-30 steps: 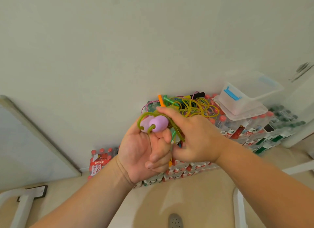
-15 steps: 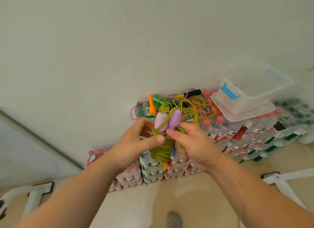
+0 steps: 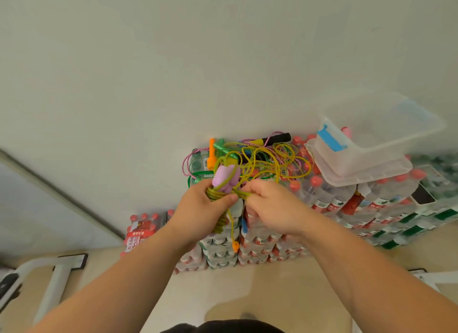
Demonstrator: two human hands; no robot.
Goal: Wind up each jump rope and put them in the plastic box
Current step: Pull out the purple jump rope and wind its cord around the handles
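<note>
Step in hand: winding, near its end by my reading. The olive-green jump rope of glossy plastic cord is already bundled into a coil, and its last turns are being cinched round the bundle just below the two lilac handles.
Left hand: the left hand is clenched round the coil, with the thumb pressed across the wraps.
Right hand: the right hand pinches the free strand beside the wraps, and its fingertips touch the left thumb.
Rope's place: in the air between both hands, in front of the tangled heap of other ropes, which lies on shrink-wrapped packs of bottled water.
Box: the clear plastic box with a blue latch stands on the packs well to the right, open-topped, with something pink inside.
Next move: probably tuck the loose end so the coil holds, then carry it rightward into the box.
Hidden: the left palm covers the coil's middle, and the strand's end is behind the right fingers.
Hard to make out: I cannot tell whose yellow cord with an orange tip dangles below, nor count the heap's ropes.
</note>
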